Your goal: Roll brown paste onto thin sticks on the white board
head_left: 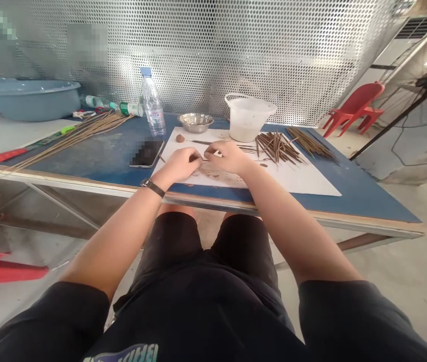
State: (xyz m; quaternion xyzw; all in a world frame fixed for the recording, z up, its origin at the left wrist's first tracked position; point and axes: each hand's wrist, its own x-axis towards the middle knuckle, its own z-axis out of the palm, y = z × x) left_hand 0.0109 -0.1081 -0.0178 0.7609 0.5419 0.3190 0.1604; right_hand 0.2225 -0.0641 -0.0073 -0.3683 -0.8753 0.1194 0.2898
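Over the white board (304, 181), my left hand (183, 163) and my right hand (225, 155) are close together, fingers curled in a pinch. A thin brown stick (162, 158) pokes out left of my left hand, and a short bit of it seems to show between the fingertips; most is hidden. Brown crumbs (213, 174) lie under the hands. Behind them are a small brown ball (180, 138) and several dark coated sticks (246, 147). Right of my right hand lies a pile of brown coated sticks (279, 147).
A white plastic tub (249, 120), metal bowl (195, 122) and clear bottle (154, 108) stand at the back. A phone (147, 154) lies left of the board. Long bare sticks (85, 131) and a blue basin (43, 103) are farther left; another stick bundle (313, 145) lies right.
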